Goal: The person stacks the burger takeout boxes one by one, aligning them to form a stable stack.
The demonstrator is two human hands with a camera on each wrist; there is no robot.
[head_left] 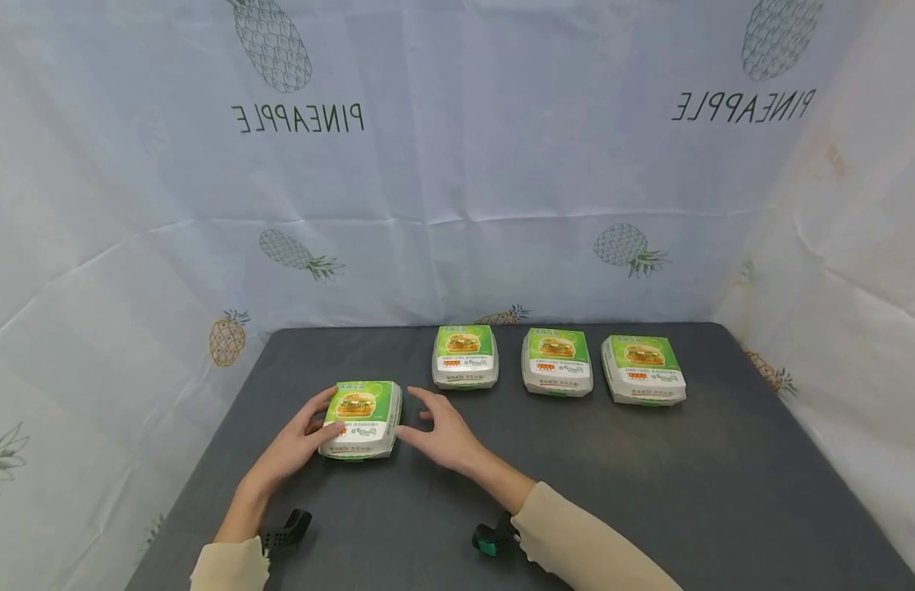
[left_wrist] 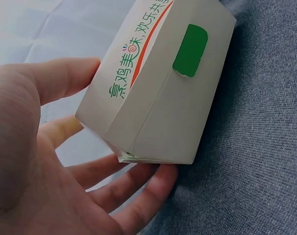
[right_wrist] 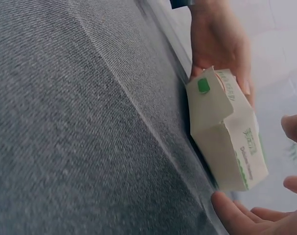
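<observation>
Box [head_left: 361,420] on desk [head_left: 649,492], left of centre, between both hands.
Left hand [head_left: 300,443] grips its left side: thumb on lid, fingers bent round the side. Right hand [head_left: 442,431] just beside the right side, thumb and fingers parted wide, holding nothing; contact unclear. Left arm [head_left: 250,497] angles forward and right, right arm [head_left: 505,484] forward and left. Three boxes [head_left: 557,361] farther back, rightward.

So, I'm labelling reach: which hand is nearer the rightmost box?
Right: the right hand sits left of the rightmost box; the left hand is farther left, holding another box.
</observation>
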